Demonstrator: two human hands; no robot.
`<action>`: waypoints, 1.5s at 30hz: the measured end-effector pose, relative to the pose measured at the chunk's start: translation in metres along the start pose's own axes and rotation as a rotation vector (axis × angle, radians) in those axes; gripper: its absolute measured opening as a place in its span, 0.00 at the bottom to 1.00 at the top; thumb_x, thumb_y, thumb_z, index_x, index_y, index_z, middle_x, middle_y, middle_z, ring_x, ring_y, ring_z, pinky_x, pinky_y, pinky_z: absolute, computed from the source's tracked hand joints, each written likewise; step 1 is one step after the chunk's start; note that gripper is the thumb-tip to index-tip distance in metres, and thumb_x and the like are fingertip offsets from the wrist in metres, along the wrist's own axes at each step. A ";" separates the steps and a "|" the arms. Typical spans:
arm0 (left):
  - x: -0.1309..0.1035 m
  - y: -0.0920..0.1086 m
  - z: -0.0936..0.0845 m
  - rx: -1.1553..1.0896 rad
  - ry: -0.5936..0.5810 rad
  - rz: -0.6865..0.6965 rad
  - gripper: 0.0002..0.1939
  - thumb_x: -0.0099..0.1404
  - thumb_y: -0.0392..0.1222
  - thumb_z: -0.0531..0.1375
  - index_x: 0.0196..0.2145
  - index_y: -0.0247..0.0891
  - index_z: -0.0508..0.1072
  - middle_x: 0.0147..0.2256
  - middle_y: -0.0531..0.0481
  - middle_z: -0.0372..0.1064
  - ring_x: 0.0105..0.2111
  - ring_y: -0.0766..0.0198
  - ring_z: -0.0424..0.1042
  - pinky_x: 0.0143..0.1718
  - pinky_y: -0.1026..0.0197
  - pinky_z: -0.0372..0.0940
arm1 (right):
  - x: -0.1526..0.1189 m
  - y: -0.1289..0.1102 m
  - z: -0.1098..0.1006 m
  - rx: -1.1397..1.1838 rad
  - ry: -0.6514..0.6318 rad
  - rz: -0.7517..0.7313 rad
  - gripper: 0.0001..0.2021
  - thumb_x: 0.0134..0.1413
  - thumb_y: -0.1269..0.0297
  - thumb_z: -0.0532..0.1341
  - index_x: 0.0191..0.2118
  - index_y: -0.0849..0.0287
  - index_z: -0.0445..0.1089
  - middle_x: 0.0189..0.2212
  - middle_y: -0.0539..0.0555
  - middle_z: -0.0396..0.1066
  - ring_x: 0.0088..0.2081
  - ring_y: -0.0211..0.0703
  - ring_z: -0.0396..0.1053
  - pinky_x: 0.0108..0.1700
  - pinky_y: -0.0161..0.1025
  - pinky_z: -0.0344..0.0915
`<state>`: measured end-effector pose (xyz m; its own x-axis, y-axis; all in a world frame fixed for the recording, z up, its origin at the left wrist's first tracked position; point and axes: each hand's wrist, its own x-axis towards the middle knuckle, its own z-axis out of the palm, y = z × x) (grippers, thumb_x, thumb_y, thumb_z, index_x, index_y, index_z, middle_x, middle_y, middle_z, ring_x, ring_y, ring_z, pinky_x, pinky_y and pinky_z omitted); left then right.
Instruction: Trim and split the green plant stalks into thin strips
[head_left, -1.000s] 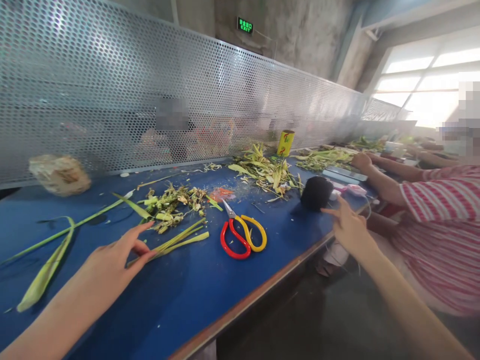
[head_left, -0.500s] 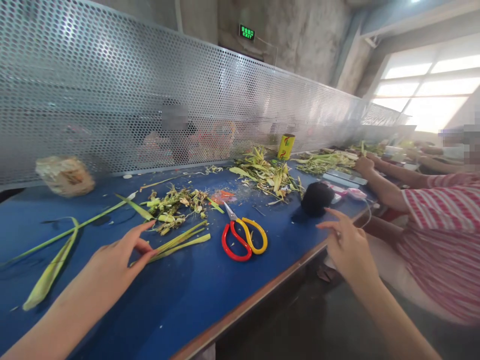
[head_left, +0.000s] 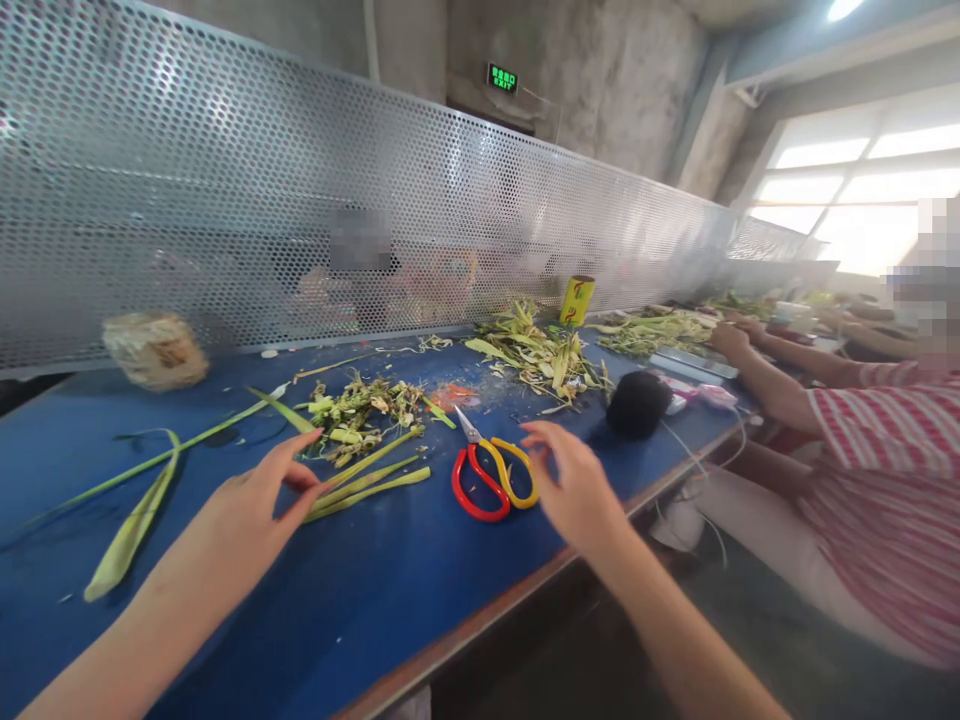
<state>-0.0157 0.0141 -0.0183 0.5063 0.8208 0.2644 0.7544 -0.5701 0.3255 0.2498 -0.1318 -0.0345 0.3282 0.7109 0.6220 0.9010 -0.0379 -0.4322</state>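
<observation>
My left hand (head_left: 251,510) pinches the near ends of a few thin green stalks (head_left: 375,485) between thumb and fingers, its index finger held apart. The stalks point right, just above the blue tabletop. My right hand (head_left: 574,480) is beside the yellow handle of the scissors (head_left: 487,470), fingers curved and apart with nothing between them. It overlaps the handle's right edge in view; whether it touches is unclear. The scissors lie with red and yellow handles toward me and blades pointing away. Behind the stalks is a heap of green plant trimmings (head_left: 364,415).
A black ball (head_left: 637,404) rests right of the scissors. Farther back are a leafy pile (head_left: 551,350) and a yellow can (head_left: 577,301). A wrapped bundle (head_left: 155,350) and long leaves (head_left: 135,515) lie left. A perforated metal screen (head_left: 247,200) borders the table; a co-worker (head_left: 885,440) sits right.
My right hand has moved left from near the black ball to the scissors' yellow handle. The stalks at my left hand have fanned out slightly, and the view has shifted a little.
</observation>
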 end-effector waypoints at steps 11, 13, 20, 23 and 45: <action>0.001 0.002 0.002 -0.022 -0.031 0.051 0.24 0.60 0.46 0.46 0.52 0.34 0.55 0.32 0.50 0.71 0.33 0.59 0.71 0.39 0.58 0.59 | -0.020 0.104 -0.028 -0.360 0.244 0.208 0.21 0.46 0.77 0.48 0.48 0.62 0.60 0.41 0.60 0.71 0.41 0.50 0.68 0.45 0.49 0.62; 0.001 0.001 0.005 -0.018 -0.037 0.063 0.24 0.60 0.45 0.46 0.53 0.35 0.55 0.33 0.50 0.71 0.32 0.59 0.70 0.39 0.57 0.59 | -0.026 0.133 -0.042 -0.388 0.218 0.206 0.23 0.45 0.78 0.48 0.50 0.62 0.57 0.42 0.60 0.71 0.39 0.48 0.70 0.44 0.48 0.63; 0.001 -0.006 0.009 -0.014 -0.023 0.056 0.24 0.60 0.46 0.47 0.54 0.36 0.54 0.33 0.51 0.71 0.32 0.58 0.70 0.39 0.57 0.58 | -0.032 0.154 -0.052 -0.387 0.088 0.170 0.26 0.45 0.77 0.47 0.54 0.64 0.53 0.39 0.58 0.74 0.44 0.49 0.69 0.43 0.46 0.65; 0.002 -0.003 0.009 0.003 -0.048 0.057 0.23 0.61 0.45 0.46 0.54 0.37 0.53 0.34 0.51 0.71 0.32 0.58 0.70 0.39 0.57 0.57 | -0.029 0.151 -0.052 -0.439 0.030 0.179 0.28 0.46 0.76 0.48 0.57 0.68 0.49 0.39 0.59 0.74 0.48 0.52 0.66 0.43 0.48 0.65; 0.001 -0.010 0.016 0.007 -0.007 0.106 0.21 0.61 0.45 0.48 0.52 0.40 0.56 0.31 0.53 0.70 0.33 0.60 0.70 0.41 0.57 0.58 | 0.018 0.125 -0.035 -0.417 -0.088 -0.011 0.29 0.47 0.77 0.47 0.58 0.65 0.48 0.42 0.56 0.72 0.48 0.51 0.64 0.46 0.48 0.62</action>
<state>-0.0164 0.0212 -0.0358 0.5865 0.7561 0.2904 0.6991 -0.6537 0.2898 0.3784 -0.1479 -0.0547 0.3085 0.7694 0.5593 0.9479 -0.2979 -0.1131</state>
